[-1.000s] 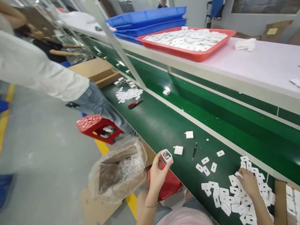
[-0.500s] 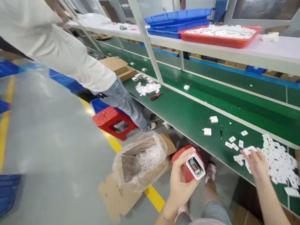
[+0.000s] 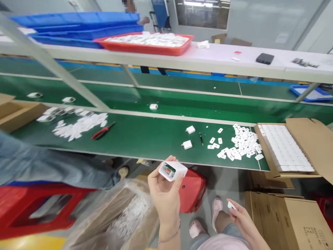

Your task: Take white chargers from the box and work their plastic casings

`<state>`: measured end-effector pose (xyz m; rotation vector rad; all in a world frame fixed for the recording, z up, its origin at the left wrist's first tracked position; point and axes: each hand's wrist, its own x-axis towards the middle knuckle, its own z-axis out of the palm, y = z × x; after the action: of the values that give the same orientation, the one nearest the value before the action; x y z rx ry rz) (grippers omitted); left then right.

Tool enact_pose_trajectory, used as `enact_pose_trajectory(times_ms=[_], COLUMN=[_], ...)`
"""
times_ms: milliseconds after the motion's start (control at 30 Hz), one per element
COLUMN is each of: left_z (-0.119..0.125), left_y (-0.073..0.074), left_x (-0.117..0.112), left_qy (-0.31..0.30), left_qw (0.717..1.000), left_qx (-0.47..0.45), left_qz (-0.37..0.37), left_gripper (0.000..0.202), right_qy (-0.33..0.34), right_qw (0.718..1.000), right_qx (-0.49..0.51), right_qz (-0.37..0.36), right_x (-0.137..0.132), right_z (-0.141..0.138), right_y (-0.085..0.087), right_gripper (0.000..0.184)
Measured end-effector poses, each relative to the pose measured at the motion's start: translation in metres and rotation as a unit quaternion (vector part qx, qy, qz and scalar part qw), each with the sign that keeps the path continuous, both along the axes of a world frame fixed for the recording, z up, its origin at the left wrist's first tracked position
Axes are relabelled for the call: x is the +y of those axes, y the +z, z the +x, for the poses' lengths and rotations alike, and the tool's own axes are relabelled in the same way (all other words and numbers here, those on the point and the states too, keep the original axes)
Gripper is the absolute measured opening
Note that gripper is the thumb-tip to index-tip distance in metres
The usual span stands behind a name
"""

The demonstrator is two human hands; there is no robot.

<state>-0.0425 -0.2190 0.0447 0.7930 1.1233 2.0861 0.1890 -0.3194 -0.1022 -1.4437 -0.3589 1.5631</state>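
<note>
Right hand (image 3: 240,217) off belt (image 3: 145,135), white cover (image 3: 231,205) in fingers (image 3: 236,212)

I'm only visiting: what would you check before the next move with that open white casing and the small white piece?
1. Left hand has a firm grip on the white casing: ok, fingers wrap around it.
2. Casing's open end is turned towards the camera: ok, coloured parts show inside.
3. Right hand holds the small white piece: ok, at the fingertips.
4. Which way the piece faces: cannot tell, too small.
5. Hands are close together: not ok, the right one sits low and apart.
6. Pile of white pieces on the green belt: ok.
</note>
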Motion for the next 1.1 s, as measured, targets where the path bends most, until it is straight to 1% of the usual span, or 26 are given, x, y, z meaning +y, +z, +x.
enact_pose_trajectory(times_ms=[33,100,167,233,300,333,367,400,433,467,500,533,567,600,633,700,733,800,833,867,900,933,967,1033,1100], left_z=[0.011,0.033,0.052,0.065,0.073,0.075,0.077,0.077,0.078,0.077,0.075,0.073,0.069,0.063,0.057,0.042,0.033,0.015,0.004,-0.007,-0.019,-0.032,-0.046,-0.076,-0.106], left_y=[-0.002,-0.006,-0.009,-0.011,-0.011,-0.011,-0.011,-0.011,-0.012,-0.013,-0.015,-0.018,-0.021,-0.025,-0.030,-0.043,-0.050,-0.066,-0.076,-0.087,-0.098,-0.110,-0.123,-0.146,-0.166], left_x=[0.010,0.024,0.033,0.041,0.051,0.057,0.063,0.071,0.079,0.087,0.097,0.107,0.119,0.133,0.149,0.187,0.206,0.242,0.256,0.267,0.274,0.276,0.275,0.264,0.247], left_qy=[-0.015,-0.068,-0.120,-0.143,-0.151,-0.159,-0.169,-0.180,-0.189,-0.193,-0.196,-0.199,-0.202,-0.205,-0.208,-0.207,-0.202,-0.176,-0.155,-0.133,-0.117,-0.114,-0.121,-0.128,-0.108], left_qw=[1.000,0.996,0.988,0.977,0.961,0.950,0.937,0.924,0.910,0.898,0.886,0.876,0.867,0.860,0.852,0.833,0.817,0.780,0.763,0.751,0.745,0.748,0.757,0.791,0.824], left_qx=[0.013,0.049,0.096,0.159,0.231,0.265,0.293,0.314,0.332,0.347,0.359,0.369,0.376,0.380,0.383,0.400,0.422,0.476,0.502,0.520,0.530,0.533,0.531,0.514,0.487], left_qz=[-0.003,-0.011,-0.013,-0.004,0.030,0.056,0.088,0.124,0.160,0.191,0.218,0.240,0.257,0.273,0.289,0.322,0.337,0.365,0.376,0.385,0.388,0.379,0.360,0.306,0.269], left_gripper=[0.045,0.047,0.047,0.047,0.050,0.053,0.056,0.058,0.061,0.062,0.062,0.060,0.057,0.057,0.057,0.060,0.059,0.045,0.036,0.030,0.027,0.027,0.028,0.030,0.034], right_qy=[-0.005,-0.005,-0.002,-0.007,-0.008,0.001,0.019,0.045,0.064,0.073,0.076,0.075,0.070,0.063,0.052,0.029,0.020,0.001,-0.008,-0.011,-0.011,-0.005,0.011,0.048,0.071], right_qw=[1.000,0.998,0.994,0.990,0.977,0.962,0.940,0.910,0.874,0.838,0.805,0.778,0.759,0.747,0.739,0.729,0.727,0.728,0.732,0.738,0.745,0.755,0.772,0.828,0.889], right_qx=[-0.010,-0.052,-0.095,-0.120,-0.164,-0.203,-0.249,-0.297,-0.340,-0.374,-0.400,-0.420,-0.436,-0.449,-0.463,-0.489,-0.499,-0.506,-0.504,-0.497,-0.487,-0.472,-0.448,-0.365,-0.244], right_qz=[0.007,0.027,0.046,0.074,0.136,0.183,0.235,0.287,0.341,0.390,0.431,0.461,0.479,0.487,0.487,0.478,0.472,0.461,0.458,0.457,0.456,0.455,0.451,0.422,0.382], right_x=[0.005,0.024,0.050,0.073,0.090,0.096,0.101,0.106,0.112,0.119,0.129,0.140,0.154,0.169,0.185,0.220,0.237,0.268,0.280,0.290,0.296,0.299,0.299,0.292,0.278], right_z=[0.008,0.026,0.043,0.054,0.056,0.053,0.047,0.040,0.031,0.021,0.011,0.001,-0.009,-0.018,-0.027,-0.045,-0.053,-0.072,-0.081,-0.091,-0.102,-0.114,-0.126,-0.155,-0.188], right_y=[0.001,0.007,0.020,0.042,0.076,0.096,0.118,0.138,0.157,0.173,0.185,0.191,0.193,0.190,0.183,0.159,0.145,0.115,0.101,0.088,0.075,0.062,0.050,0.024,-0.001], right_gripper=[0.049,0.052,0.057,0.059,0.053,0.046,0.039,0.032,0.030,0.034,0.037,0.040,0.042,0.043,0.044,0.046,0.047,0.050,0.050,0.051,0.051,0.050,0.047,0.048,0.055])
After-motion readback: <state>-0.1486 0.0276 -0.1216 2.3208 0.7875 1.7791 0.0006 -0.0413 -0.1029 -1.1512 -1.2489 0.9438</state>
